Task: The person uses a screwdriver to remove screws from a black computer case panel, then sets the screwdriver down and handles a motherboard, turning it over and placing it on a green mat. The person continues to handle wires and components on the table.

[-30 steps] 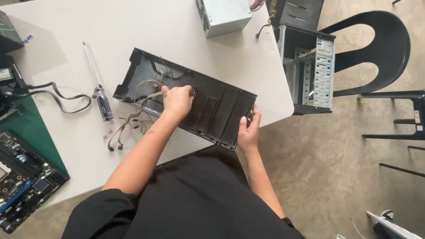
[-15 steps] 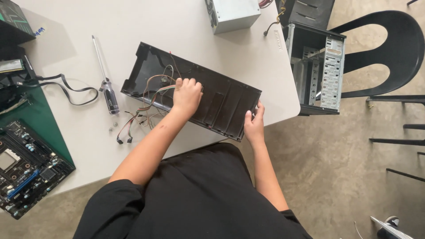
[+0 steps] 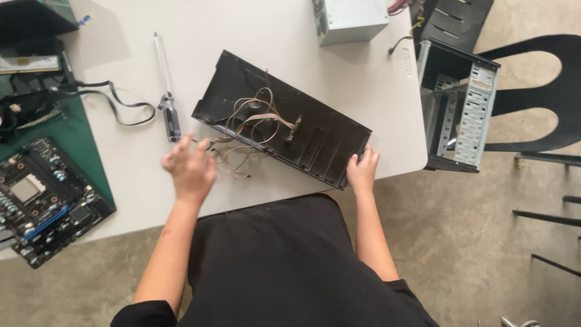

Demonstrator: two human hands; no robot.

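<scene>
While the right hand grips the near right corner of the black front panel lying inside-up on the white table, the left hand hovers open and empty over the loose wires. The panel seems already removed from the metal case; the wires remain attached. Half a second ago the left hand pressed on the panel's middle; a screwdriver lies nearby.

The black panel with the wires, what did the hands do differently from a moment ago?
The left hand let go of the black panel and pulled back toward the table's near edge, open, near the loose wires. The right hand kept hold of the panel's corner; the screwdriver stayed put.
</scene>
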